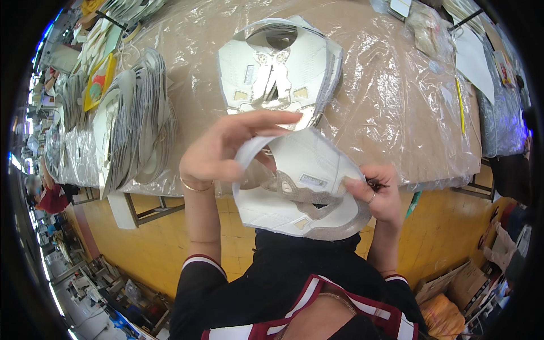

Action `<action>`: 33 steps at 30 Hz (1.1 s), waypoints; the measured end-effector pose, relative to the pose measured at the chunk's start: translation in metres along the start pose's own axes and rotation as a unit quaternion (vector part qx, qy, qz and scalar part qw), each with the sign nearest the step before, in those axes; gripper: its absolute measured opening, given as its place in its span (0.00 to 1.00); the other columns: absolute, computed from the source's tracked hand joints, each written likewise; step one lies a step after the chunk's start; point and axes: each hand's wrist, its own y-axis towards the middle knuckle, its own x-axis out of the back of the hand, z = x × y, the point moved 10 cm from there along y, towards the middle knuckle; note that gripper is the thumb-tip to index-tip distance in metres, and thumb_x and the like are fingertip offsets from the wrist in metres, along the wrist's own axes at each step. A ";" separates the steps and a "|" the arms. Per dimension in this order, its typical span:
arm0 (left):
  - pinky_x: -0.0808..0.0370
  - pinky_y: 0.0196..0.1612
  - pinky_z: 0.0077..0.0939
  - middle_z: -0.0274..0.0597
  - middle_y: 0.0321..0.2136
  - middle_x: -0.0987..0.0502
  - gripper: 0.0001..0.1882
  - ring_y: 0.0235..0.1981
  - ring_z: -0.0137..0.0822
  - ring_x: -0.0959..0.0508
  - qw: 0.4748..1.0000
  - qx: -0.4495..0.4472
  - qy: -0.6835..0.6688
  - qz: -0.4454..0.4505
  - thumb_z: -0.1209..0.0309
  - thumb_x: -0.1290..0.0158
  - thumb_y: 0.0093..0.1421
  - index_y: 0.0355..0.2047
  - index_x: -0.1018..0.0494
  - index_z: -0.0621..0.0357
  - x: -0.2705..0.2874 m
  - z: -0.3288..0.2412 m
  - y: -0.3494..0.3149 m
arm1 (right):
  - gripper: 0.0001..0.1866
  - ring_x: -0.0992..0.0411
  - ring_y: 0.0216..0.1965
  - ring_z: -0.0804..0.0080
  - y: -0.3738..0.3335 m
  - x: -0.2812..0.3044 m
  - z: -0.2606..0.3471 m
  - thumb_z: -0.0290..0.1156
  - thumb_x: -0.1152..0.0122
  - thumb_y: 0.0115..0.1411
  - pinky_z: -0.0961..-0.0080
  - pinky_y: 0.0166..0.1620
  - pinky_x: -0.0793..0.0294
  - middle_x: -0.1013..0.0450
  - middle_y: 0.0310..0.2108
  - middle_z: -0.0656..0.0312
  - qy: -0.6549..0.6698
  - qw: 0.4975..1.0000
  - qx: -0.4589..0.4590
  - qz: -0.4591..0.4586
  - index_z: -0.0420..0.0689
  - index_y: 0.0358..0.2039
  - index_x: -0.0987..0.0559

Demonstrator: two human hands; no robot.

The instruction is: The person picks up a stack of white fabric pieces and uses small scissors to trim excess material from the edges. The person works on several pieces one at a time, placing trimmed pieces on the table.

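A white shoe upper [309, 156] with grey and metallic trim is raised above the table's near edge, bent into a loop. My right hand [381, 192] grips its right end, thumb on the front face. At the left end, my left hand [224, 148] has its thumb outside the loop and a finger showing inside it; the index finger stretches over the top. Part of that grip is hidden by the upper. Just beyond lies a stack of similar white uppers [232, 71] with shiny trim.
The table [385, 102] is covered in clear plastic over brown sheeting. Bundled pale shoe pieces [139, 113] stand at the left, near a yellow frame [92, 90]. A yellow strip [459, 105] and a plastic bag [425, 31] lie right. Cardboard boxes [456, 286] sit on the floor.
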 end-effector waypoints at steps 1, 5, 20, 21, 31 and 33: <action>0.26 0.46 0.24 0.54 0.47 0.26 0.43 0.49 0.36 0.25 0.997 0.056 0.057 -0.008 0.56 0.35 0.50 0.58 0.39 0.73 -0.002 0.011 0.001 | 0.06 0.39 0.23 0.90 -0.001 -0.005 -0.002 0.25 0.36 0.56 0.87 0.25 0.42 0.29 0.21 0.71 -0.010 1.000 -0.005 0.018 0.34 0.29 0.19; 0.26 0.37 0.22 0.44 0.37 0.20 0.14 0.36 0.27 0.23 0.959 0.156 0.234 0.035 0.68 0.41 0.56 0.39 0.23 0.67 -0.014 0.044 -0.011 | 0.05 0.38 0.25 0.89 -0.002 -0.019 -0.001 0.24 0.39 0.57 0.88 0.29 0.41 0.28 0.24 0.71 -0.063 0.989 -0.002 0.134 0.36 0.32 0.21; 0.34 0.55 0.26 0.49 0.60 0.37 0.21 0.53 0.32 0.30 0.937 -0.011 -0.018 -0.349 0.66 0.45 0.61 0.47 0.28 0.73 0.108 0.078 -0.096 | 0.21 0.27 0.38 0.77 0.133 0.010 0.012 0.29 0.30 0.52 0.80 0.41 0.27 0.26 0.35 0.61 -0.038 0.986 0.065 -0.147 0.37 0.41 0.30; 0.35 0.55 0.25 0.48 0.61 0.39 0.20 0.53 0.31 0.31 0.933 -0.015 -0.003 -0.360 0.66 0.45 0.61 0.46 0.27 0.72 0.111 0.079 -0.096 | 0.24 0.27 0.36 0.76 0.137 0.008 0.010 0.27 0.29 0.50 0.78 0.42 0.27 0.25 0.37 0.56 -0.013 0.987 0.057 -0.148 0.33 0.44 0.29; 0.32 0.36 0.16 0.47 0.58 0.35 0.14 0.38 0.25 0.27 0.931 -0.173 0.042 -0.320 0.64 0.43 0.59 0.35 0.23 0.66 0.097 0.013 -0.096 | 0.26 0.28 0.35 0.75 0.145 -0.012 0.075 0.22 0.29 0.47 0.78 0.39 0.25 0.29 0.37 0.59 0.008 0.974 0.141 -0.176 0.37 0.42 0.35; 0.31 0.28 0.13 0.47 0.57 0.33 0.14 0.32 0.24 0.25 0.889 -0.212 0.075 -0.399 0.65 0.44 0.59 0.34 0.23 0.66 0.104 -0.023 -0.096 | 0.26 0.27 0.33 0.74 0.182 -0.016 0.099 0.22 0.30 0.47 0.78 0.39 0.25 0.28 0.36 0.59 0.046 0.975 0.160 -0.145 0.36 0.44 0.34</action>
